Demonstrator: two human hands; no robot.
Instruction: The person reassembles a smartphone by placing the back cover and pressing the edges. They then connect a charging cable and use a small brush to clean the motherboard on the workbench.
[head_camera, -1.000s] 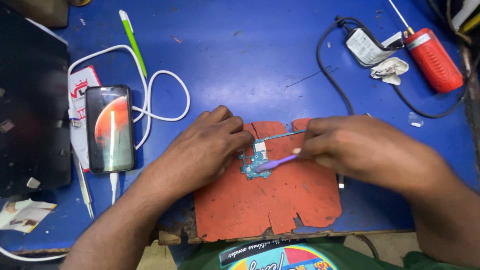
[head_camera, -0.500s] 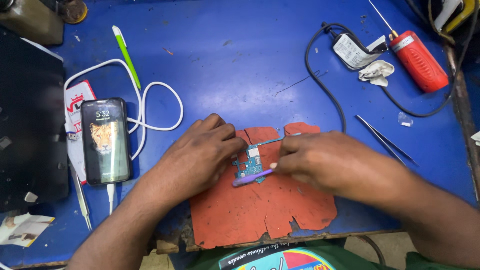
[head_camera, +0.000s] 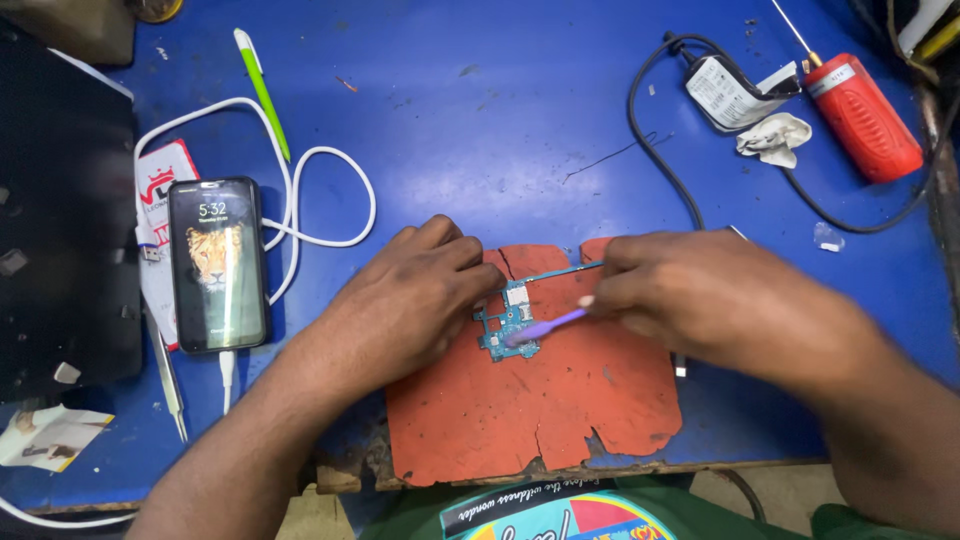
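A small blue-green circuit board (head_camera: 508, 325) lies on a torn orange mat (head_camera: 540, 400) at the near edge of the blue table (head_camera: 480, 130). My left hand (head_camera: 405, 300) rests on the mat with its fingertips pressing the board's left side. My right hand (head_camera: 710, 295) holds a thin purple brush (head_camera: 545, 327), whose tip touches the board. A narrow strip of the board (head_camera: 560, 271) runs right, under my right fingers.
A lit phone (head_camera: 217, 262) on a white cable (head_camera: 320, 200) lies at left beside tweezers (head_camera: 165, 375) and a green pen (head_camera: 262, 92). A red tool (head_camera: 862, 115), a white adapter (head_camera: 728, 92) with black cord and a crumpled rag (head_camera: 775, 138) sit at far right. A black tray (head_camera: 60, 230) lies at far left.
The brush tip has shifted slightly across the board while my left hand keeps holding it. The view has drifted a little.
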